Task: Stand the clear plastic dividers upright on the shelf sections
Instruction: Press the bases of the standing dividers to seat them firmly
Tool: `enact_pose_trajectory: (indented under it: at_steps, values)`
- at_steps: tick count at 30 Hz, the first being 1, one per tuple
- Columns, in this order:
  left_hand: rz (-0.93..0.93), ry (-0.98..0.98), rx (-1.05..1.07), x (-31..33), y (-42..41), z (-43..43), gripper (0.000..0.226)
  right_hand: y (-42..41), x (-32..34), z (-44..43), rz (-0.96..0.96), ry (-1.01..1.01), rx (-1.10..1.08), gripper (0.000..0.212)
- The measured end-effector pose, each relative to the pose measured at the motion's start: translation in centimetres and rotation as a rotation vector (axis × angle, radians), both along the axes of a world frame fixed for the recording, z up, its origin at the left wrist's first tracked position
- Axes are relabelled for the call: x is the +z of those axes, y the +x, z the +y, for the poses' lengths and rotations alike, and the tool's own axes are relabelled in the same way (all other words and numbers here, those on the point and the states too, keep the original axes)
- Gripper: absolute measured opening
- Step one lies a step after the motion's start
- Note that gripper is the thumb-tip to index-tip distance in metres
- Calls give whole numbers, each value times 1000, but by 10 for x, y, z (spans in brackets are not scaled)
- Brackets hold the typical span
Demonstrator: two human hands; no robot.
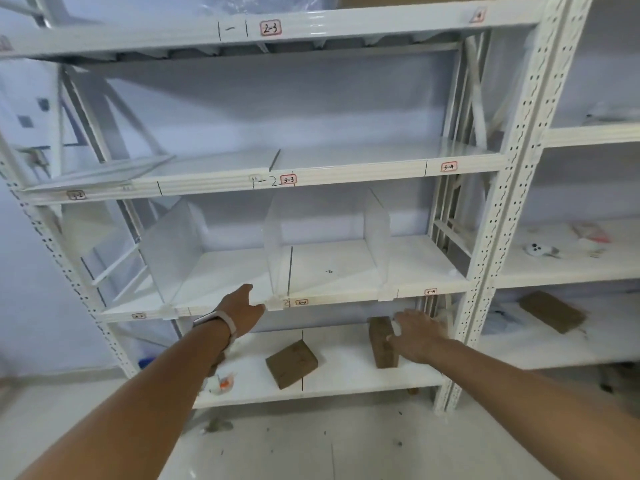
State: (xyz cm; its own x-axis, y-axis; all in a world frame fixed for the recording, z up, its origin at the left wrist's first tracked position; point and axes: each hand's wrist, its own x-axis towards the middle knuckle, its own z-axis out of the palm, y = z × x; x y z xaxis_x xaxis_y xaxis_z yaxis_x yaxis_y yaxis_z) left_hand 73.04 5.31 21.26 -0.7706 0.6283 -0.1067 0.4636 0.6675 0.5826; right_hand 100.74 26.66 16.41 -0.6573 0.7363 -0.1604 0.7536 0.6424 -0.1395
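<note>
Both hands reach toward the shelf empty. Three clear dividers stand upright on it, long axes running front to back. Left hand, fingers spread, touches the front lip just beside the middle divider; right hand, loosely spread, hovers lower, beside a brown block.

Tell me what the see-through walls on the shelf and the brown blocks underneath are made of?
The upright dividers look like clear, smooth plastic: the back wall shows through them, slightly milky. The brown blocks look like rough wood or pressed fibre, matte and dull; the picture is too soft to be sure. The shelf looks like white-painted metal with punched posts.
</note>
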Motion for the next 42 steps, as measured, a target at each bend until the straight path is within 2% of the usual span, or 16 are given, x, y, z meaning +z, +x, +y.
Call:
enact_pose_trajectory:
  at_steps: [4,6,8,13,17,27,30,34,38,42]
  values:
    - [-61,68,30,-19,18,19,53,17,-12,1,67,-37,-9,49]
    - [-41,59,23,-27,20,31,35,18,-20,8,87,-64,-8,50]
    - [-98,94,22,-36,17,47,15,13,-25,21,104,-87,-17,49]
    - [-142,110,3,-60,-6,97,17,-15,-44,68,118,-149,-99,21]
    - [-191,138,-41,-79,-41,147,14,-52,-56,107,94,-167,-118,11]
    - [-390,204,-131,-114,-98,255,13,-136,-91,186,99,-251,-201,18]
    - [-407,192,-160,-126,-100,289,12,-147,-108,209,80,-293,-212,23]
    - [-389,166,-200,-146,-96,340,17,-159,-127,252,76,-313,-219,16]
    - [-392,132,-210,-160,-84,383,19,-165,-147,289,91,-369,-252,19]
    - [-346,73,-258,-178,-74,435,18,-169,-164,327,172,-489,-393,21]
